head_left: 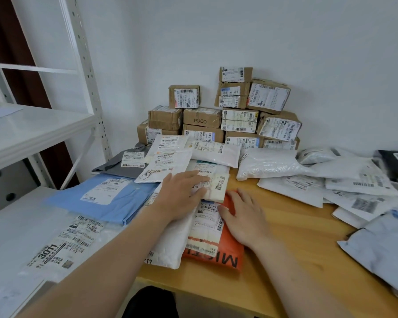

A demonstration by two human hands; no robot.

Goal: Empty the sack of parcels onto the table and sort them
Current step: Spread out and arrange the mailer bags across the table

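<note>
Parcels (271, 165) mid-frame: small cream labelled packet (218, 188) is pressed under straight fingers (197, 180) of the left hand (182, 196); orange plastic mailer (216, 258) under the flat right hand (244, 216); nothing is gripped; packet is best slid flat.

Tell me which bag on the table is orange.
The orange bag with black lettering, lying partly under the flat right hand. The other bags are white, grey, blue or dark.

Brown cartons (228, 115) are stacked at twelve o'clock; white mailers (271, 165) are strewn at three; a blue mailer (106, 198) is laid at nine; an orange mailer (233, 250) is overlapped centrally.
</note>
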